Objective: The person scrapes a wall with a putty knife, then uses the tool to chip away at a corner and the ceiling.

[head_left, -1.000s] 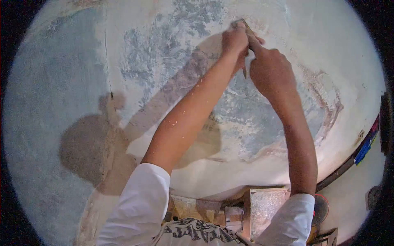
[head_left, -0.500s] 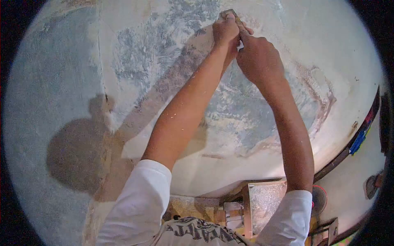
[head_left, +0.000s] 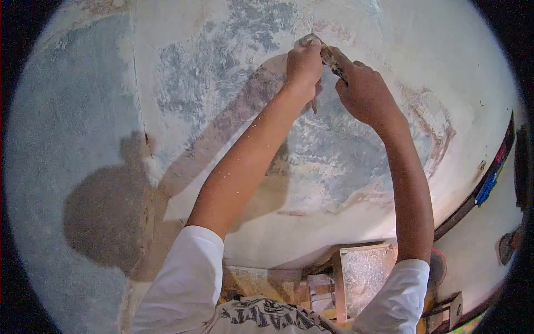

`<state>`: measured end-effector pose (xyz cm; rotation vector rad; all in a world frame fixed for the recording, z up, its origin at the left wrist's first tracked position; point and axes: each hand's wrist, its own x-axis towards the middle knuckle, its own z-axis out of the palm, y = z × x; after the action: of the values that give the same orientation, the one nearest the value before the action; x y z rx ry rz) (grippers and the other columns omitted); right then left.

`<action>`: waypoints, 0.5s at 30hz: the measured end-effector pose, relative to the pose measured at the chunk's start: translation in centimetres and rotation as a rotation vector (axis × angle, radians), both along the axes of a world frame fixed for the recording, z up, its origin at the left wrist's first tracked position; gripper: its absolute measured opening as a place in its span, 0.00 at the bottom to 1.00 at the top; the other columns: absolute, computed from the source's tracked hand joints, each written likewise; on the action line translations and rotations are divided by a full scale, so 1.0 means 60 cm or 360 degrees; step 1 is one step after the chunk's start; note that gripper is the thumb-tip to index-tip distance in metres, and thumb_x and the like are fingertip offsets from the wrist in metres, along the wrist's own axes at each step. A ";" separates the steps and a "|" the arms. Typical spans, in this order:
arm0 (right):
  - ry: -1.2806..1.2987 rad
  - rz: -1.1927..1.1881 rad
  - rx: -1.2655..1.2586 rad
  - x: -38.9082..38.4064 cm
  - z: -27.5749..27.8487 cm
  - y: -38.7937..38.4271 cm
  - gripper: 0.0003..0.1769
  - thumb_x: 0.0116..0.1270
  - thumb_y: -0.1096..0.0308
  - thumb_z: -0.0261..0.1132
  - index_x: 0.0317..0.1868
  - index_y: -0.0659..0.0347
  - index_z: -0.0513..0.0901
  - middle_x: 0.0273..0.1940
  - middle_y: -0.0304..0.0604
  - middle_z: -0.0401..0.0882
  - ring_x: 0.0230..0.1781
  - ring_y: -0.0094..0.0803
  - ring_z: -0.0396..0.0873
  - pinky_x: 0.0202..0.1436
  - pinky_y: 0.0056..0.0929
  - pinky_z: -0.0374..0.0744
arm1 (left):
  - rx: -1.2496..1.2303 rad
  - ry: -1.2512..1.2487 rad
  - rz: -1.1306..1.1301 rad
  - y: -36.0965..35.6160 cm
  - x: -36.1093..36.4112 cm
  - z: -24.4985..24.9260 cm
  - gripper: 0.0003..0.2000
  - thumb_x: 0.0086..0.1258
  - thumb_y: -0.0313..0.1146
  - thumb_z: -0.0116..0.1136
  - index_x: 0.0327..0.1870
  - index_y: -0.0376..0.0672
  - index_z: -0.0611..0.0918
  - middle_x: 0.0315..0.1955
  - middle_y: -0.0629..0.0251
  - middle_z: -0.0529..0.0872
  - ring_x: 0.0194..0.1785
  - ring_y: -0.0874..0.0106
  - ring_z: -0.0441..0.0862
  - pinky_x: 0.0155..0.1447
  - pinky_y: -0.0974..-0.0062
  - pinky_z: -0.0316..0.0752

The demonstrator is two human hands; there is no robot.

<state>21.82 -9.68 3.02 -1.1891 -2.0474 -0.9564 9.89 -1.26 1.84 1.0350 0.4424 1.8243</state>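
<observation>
The wall [head_left: 261, 234] is filling most of the view, its pale surface giving way to blue-grey areas and, toward the right, a rough brownish edge. A broad shadow [head_left: 105, 214] is lying across its left and middle parts. At the lower right, a speckled panel [head_left: 364, 278] is standing near the wall's foot, beside the right sleeve [head_left: 397, 298]. Both arms are reaching upward. The right hand [head_left: 368, 92] is curling its fingers closed at the lower end of a smeared flat tool [head_left: 332, 62], and the left hand [head_left: 304, 65] is closing around its upper part; the tool is slanting between them, in front of the wall. A narrow tip [head_left: 315, 106] is projecting below the left hand; whether it is belonging to the same tool cannot be told.
</observation>
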 end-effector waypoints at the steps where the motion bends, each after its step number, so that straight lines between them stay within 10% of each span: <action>1: -0.0014 -0.0008 0.0051 -0.001 0.000 0.005 0.35 0.69 0.73 0.58 0.76 0.42 0.65 0.38 0.64 0.84 0.38 0.62 0.83 0.46 0.57 0.80 | 0.0017 0.0057 -0.0007 -0.002 -0.004 0.000 0.17 0.75 0.42 0.53 0.33 0.34 0.82 0.17 0.66 0.76 0.22 0.69 0.74 0.28 0.62 0.69; 15: -0.0104 -0.0069 -0.0233 -0.028 0.034 0.031 0.41 0.66 0.73 0.58 0.77 0.32 0.58 0.35 0.62 0.85 0.38 0.61 0.85 0.41 0.56 0.84 | 0.0197 0.0100 0.0172 -0.003 -0.043 0.001 0.17 0.74 0.38 0.55 0.31 0.33 0.87 0.24 0.58 0.88 0.29 0.72 0.81 0.34 0.71 0.73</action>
<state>20.13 -7.84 5.08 -1.2982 -2.1827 -0.8888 7.33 -1.45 1.91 1.1753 0.4344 1.9391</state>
